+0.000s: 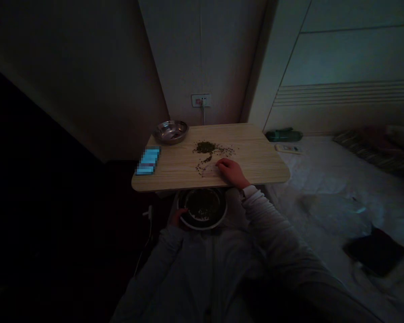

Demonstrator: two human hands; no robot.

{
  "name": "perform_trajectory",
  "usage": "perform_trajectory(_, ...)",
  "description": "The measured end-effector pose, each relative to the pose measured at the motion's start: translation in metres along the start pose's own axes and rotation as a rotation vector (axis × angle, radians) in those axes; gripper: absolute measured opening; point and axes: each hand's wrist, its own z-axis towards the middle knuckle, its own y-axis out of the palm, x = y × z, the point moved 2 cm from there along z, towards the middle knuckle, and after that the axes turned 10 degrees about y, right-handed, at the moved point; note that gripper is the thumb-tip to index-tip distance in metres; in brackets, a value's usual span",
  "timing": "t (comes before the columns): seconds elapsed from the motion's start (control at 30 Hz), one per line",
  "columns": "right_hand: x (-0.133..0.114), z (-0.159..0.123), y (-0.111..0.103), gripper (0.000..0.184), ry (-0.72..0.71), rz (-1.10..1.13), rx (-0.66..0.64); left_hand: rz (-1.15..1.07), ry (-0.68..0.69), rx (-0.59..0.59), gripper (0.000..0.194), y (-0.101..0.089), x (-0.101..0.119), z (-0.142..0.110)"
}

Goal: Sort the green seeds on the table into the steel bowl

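My left hand [177, 218] grips the left rim of a round, pale-rimmed bowl [202, 228] below the table's near edge. Small dark grains [202, 204] lie inside it. My right hand [234, 172] rests over the front part of the tabletop, fingers closed. By its fingertips is a faint, see-through patch [209, 169], perhaps thin plastic; the dim light hides what it is. Beyond the hand sits a pile of small greenish grains [205, 147], with a thin trail coming nearer and darker bits [227, 150] scattered to the right.
On the wooden table [256, 168], a metal bowl [171, 132] with something small inside stands back left, a lit phone [148, 160] nearer. A wall socket [201, 100] holds a plug. At right, a bed bears a remote [288, 148], a green bottle-like object [284, 135] and a dark item [375, 251].
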Motion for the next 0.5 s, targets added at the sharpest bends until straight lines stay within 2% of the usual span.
perform_trajectory(0.17, 0.002, 0.001, 0.003, 0.021, -0.033, -0.019, -0.056, 0.008, -0.1, 0.016, 0.018, 0.004, 0.003, -0.006)
perform_trajectory(0.5, -0.001, -0.005, 0.003, 0.021, -0.096, 0.032, -0.18, -0.023, -0.111, -0.022, 0.02, -0.004, 0.0, 0.006)
